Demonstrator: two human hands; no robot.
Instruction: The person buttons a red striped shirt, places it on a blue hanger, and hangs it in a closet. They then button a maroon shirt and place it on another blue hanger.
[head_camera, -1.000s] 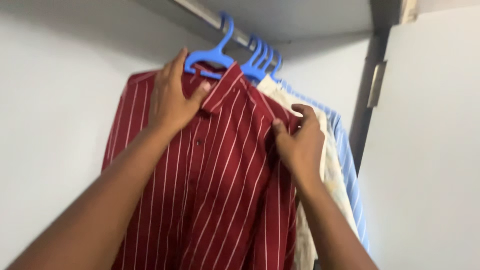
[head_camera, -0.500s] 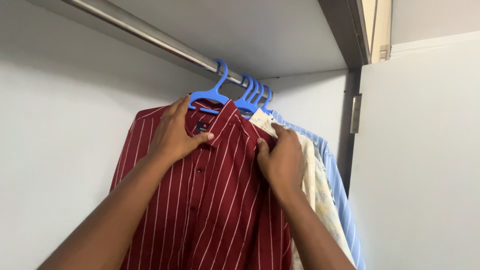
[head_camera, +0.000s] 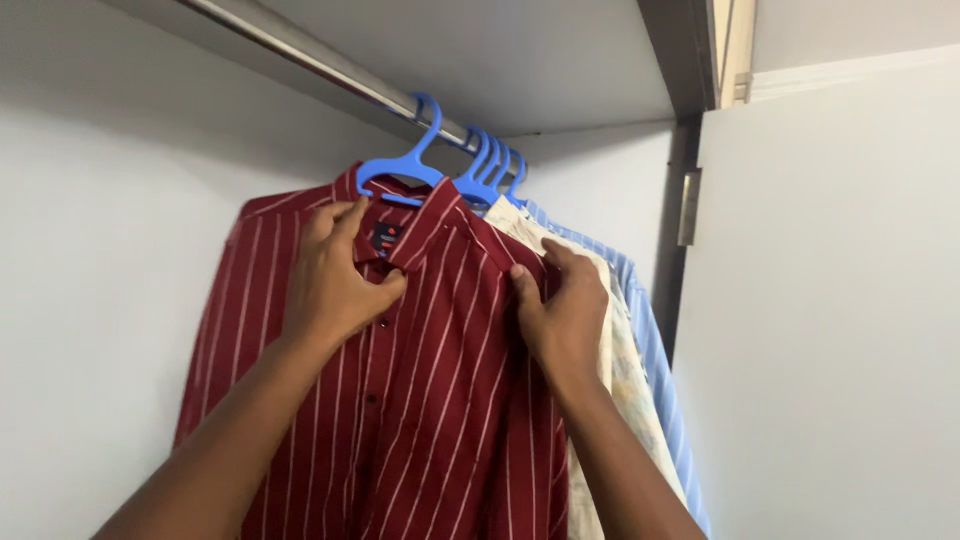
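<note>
The red striped shirt (head_camera: 430, 400) hangs lengthwise from its blue hanger (head_camera: 405, 165) on the rail (head_camera: 320, 62), directly before me. My left hand (head_camera: 330, 275) pinches the collar; my right hand (head_camera: 560, 310) grips the shoulder seam, both closed on cloth.

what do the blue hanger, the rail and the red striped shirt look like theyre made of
The blue hanger looks like moulded plastic: uniform colour, smooth rounded hook, dull sheen. The rail seems to be polished metal tube, with a bright streak along its length. The red striped shirt looks like thin woven cloth, perhaps cotton or a blend: matte, softly creased where the left hand and right hand pinch it.
</note>
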